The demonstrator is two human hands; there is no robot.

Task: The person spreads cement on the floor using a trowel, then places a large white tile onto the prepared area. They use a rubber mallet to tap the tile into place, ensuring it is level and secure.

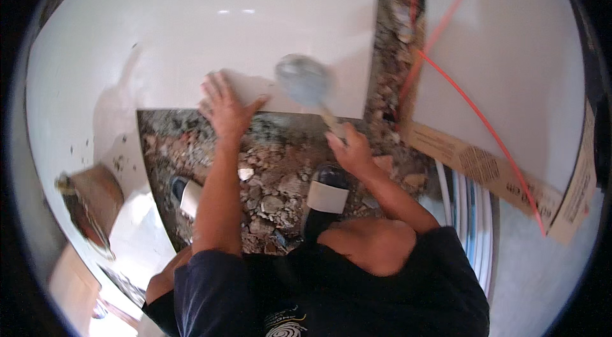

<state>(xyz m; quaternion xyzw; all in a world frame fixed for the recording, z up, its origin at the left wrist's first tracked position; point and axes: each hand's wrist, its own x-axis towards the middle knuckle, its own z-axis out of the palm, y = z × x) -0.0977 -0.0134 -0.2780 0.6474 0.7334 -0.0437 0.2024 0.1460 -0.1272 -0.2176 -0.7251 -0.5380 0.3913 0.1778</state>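
Observation:
My left hand (227, 106) lies flat with its fingers spread on the near edge of a large, glossy off-white tile (191, 31). In my right hand (352, 149) is the light wooden handle of a mallet (303, 79). Its rounded grey head is over the tile, close to the near right corner, and smeared by motion. Whether the head touches the tile I cannot tell. The fingers of my right hand are wrapped round the handle.
Broken rubble (271, 181) covers the ground around my slippered feet. To the right lies a large pale panel edged with cardboard (491, 82), crossed by a red strap (472, 104). Several pipes (472, 216) lie below it. A dirty bucket (95, 203) stands at left.

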